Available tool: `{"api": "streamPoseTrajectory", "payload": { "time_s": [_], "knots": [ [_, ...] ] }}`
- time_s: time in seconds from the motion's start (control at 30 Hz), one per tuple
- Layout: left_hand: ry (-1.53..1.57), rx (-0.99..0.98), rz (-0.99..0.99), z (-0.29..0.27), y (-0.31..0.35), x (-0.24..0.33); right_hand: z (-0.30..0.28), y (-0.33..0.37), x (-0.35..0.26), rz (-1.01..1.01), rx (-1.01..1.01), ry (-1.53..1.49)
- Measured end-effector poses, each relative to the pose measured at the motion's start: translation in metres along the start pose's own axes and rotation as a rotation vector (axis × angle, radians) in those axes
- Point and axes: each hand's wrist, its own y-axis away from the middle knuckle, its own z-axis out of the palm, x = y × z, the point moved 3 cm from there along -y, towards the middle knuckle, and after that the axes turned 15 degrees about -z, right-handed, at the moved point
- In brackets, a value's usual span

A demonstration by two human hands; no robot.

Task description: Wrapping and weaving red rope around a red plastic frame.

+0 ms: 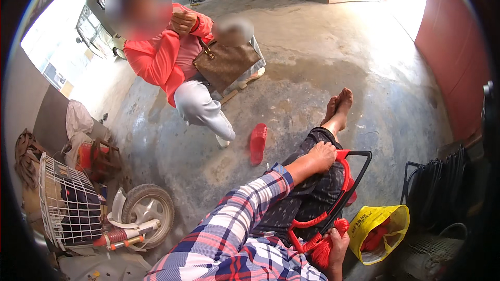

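Observation:
A black metal frame [359, 153] lies across my lap, with red cord [346, 169] wound around parts of it. My left hand [322, 157] is closed at the frame's far end, by the red-wrapped part; its fingertips are partly hidden. Nearer to me, my right hand [338, 243] grips a bundle of red cord [323, 251], beside the wrapped near end of the frame. My legs, in dark patterned trousers [284, 211], stretch forward under the frame, bare feet [341, 106] crossed.
A yellow bag [378, 231] with red material stands right of my hand, near several black frames [437, 182]. Opposite sits a person in a coral jacket [156, 60] with a brown handbag [225, 64]. A red slipper [258, 144] and a basketed two-wheeler [148, 213] are leftward.

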Motion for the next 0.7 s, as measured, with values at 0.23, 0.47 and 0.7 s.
{"api": "streamPoseTrajectory", "payload": {
  "time_s": [0.23, 0.47, 0.7],
  "knots": [
    [0.012, -0.006, 0.003, 0.0004, 0.0002, 0.0004, 0.0002, -0.0005, -0.0002, -0.016, 0.02, 0.039],
    [0.009, 0.003, 0.007, -0.0007, 0.0, 0.0004, 0.0052, -0.0011, -0.0034, -0.008, 0.023, 0.032],
    [0.012, -0.03, -0.008, -0.0002, 0.0003, 0.0006, 0.0032, 0.0, -0.0047, -0.007, 0.023, 0.061]
  ]
}}
